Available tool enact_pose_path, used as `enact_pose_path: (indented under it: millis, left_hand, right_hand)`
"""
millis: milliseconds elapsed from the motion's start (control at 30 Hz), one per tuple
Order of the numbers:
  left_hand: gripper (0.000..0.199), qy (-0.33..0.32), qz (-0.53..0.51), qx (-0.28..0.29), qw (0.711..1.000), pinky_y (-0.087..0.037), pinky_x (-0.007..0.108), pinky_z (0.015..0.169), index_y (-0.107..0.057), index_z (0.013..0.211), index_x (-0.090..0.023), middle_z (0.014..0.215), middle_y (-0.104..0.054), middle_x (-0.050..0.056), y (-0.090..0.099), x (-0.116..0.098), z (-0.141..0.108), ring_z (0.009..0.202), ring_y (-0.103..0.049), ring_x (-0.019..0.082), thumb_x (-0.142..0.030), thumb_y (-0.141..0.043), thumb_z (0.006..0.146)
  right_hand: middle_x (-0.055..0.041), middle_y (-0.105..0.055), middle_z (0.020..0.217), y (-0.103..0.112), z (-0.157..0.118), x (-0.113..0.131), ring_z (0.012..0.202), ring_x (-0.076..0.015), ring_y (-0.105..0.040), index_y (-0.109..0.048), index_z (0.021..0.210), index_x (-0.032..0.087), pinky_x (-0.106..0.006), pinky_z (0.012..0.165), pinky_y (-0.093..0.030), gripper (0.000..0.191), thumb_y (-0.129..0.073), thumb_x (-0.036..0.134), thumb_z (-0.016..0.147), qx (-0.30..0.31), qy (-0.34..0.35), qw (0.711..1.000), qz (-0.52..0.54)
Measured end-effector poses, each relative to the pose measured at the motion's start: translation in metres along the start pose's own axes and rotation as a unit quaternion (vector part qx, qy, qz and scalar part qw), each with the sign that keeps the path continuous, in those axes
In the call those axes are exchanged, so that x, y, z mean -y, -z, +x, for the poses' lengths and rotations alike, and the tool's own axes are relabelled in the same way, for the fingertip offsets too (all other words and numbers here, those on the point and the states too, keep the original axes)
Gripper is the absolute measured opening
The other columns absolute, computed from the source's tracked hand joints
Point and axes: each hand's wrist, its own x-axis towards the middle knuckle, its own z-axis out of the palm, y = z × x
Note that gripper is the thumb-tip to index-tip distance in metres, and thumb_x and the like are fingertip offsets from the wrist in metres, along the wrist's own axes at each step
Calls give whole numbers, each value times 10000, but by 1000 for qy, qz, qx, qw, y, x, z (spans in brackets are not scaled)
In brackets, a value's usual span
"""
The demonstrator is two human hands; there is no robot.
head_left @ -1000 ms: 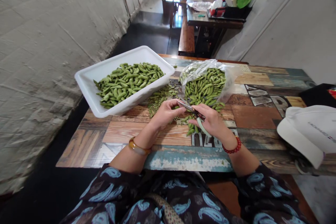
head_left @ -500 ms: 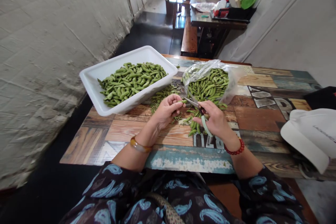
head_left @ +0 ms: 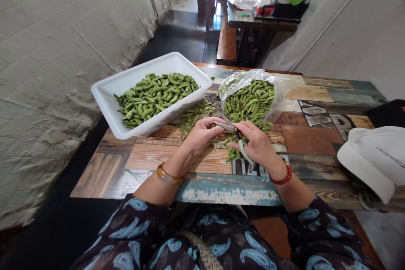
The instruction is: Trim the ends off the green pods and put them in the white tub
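Observation:
My left hand (head_left: 204,134) is closed, thumb and fingers pinched together at the scissor blades; the edamame pod seen there earlier is now mostly hidden. Green-handled scissors (head_left: 243,150) are gripped in my right hand (head_left: 257,142), their blades spread and pointing left across my left fingertips. Beneath and beside my hands, loose edamame pods (head_left: 232,156) lie on the table. Just behind the right hand, a clear plastic bag (head_left: 278,103) lies open with many pods (head_left: 251,101) in it. A heap of small green trimmings (head_left: 193,119) sits beyond my left hand.
A white tub (head_left: 109,103) of edamame pods stands at the left on the patterned wooden table (head_left: 177,158). A white cap (head_left: 373,156) lies at the right edge. Further back are a bench (head_left: 227,42) and another table (head_left: 236,17) with a black tray (head_left: 283,12).
My left fingers have shifted, and the pod between them no longer shows clearly. The scissor blades have spread and now overlap the left fingertips. The whole view has tilted slightly.

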Motion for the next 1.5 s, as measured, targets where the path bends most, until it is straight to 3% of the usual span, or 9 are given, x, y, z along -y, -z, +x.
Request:
enact_pose_path:
  millis: [200, 867, 1033, 1167, 1367, 1433, 1500]
  left_hand:
    - [319, -9, -9, -11, 1000, -479, 211, 646, -702, 805, -135, 796, -720, 24, -2, -1, 1, 669, -627, 107, -304, -892, 613]
    - [251, -43, 33, 24, 998, -482, 244, 742, -705, 771, -136, 810, -713, 29, 1, -1, 1, 747, -632, 127, -307, -860, 671]
    - [262, -39, 30, 30, 998, -418, 214, 628, -702, 793, -133, 769, -677, 13, 0, -2, 0, 646, -549, 87, -326, -843, 687]
    - [290, 6, 20, 16, 1000, -268, 188, 474, -656, 806, -144, 626, -566, -37, -1, -4, -1, 495, -403, 44, -333, -836, 681]
    - [274, 29, -36, 22, 999, -229, 176, 434, -606, 828, -157, 795, -639, 12, -2, -12, -1, 526, -481, 58, -333, -773, 701]
    - [262, 25, 5, 15, 1000, -242, 185, 441, -596, 776, -158, 737, -608, 0, -2, -11, 1, 517, -462, 63, -386, -722, 759]
    - [264, -19, 126, 8, 992, -323, 200, 502, -621, 727, -153, 678, -590, -2, -2, -6, 5, 551, -474, 82, -396, -688, 804]
  right_hand:
    - [-119, -642, 1121, 1, 0, 2, 1013, -287, -634, -550, 1318, 212, -438, 890, -552, 498, -713, 289, 854, 5, 8, 1000, -13]
    - [-107, -638, 1038, 3, -1, 0, 897, -248, -636, -574, 1280, 202, -373, 772, -549, 444, -698, 348, 879, 12, 19, 1000, 13]
    - [-95, -647, 1006, 4, -1, 1, 874, -235, -645, -575, 1277, 198, -347, 746, -550, 432, -677, 377, 897, 22, 11, 1000, 10]
    - [-94, -674, 1009, 4, -2, 0, 907, -243, -664, -595, 1254, 203, -360, 790, -559, 405, -661, 399, 906, 26, -3, 1000, 3]
    - [-101, -704, 979, 11, 0, -11, 913, -266, -679, -627, 1225, 204, -402, 825, -563, 421, -657, 463, 894, -59, -46, 997, -18]
    - [-93, -704, 941, 14, 1, -14, 887, -265, -678, -632, 1225, 204, -410, 832, -562, 430, -647, 480, 896, -87, -63, 994, -26]
    - [-93, -705, 934, 16, 2, -16, 882, -264, -677, -634, 1223, 200, -411, 838, -558, 431, -645, 482, 897, -102, -68, 992, -31]
